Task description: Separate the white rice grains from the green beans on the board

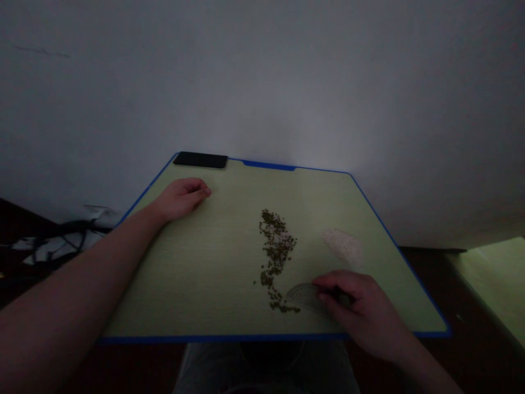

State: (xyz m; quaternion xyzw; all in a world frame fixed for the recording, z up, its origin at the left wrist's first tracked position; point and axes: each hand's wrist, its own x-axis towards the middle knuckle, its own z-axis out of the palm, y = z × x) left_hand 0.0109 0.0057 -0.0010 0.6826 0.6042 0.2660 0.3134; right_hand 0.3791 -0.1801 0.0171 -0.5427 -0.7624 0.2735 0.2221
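My right hand [365,312] pinches a clear protractor [303,295] by one end, low over the board near its front edge. The protractor's curved edge lies beside the lower end of a long, scattered pile of small green beans [276,251]. Some pale grains seem to be mixed among the beans in the middle. Farther right, beyond my right hand, is a separate heap of whitish grains [342,244], like rice. My left hand [184,197] rests on the left side of the board with its fingers curled in, and I see nothing in it.
The pale board [213,295] has a blue rim and sits above my lap, its far side near a grey wall [262,82]. A dark phone [200,160] lies at the far left corner. Dark cables [77,235] are bunched beyond the left edge. The light is dim.
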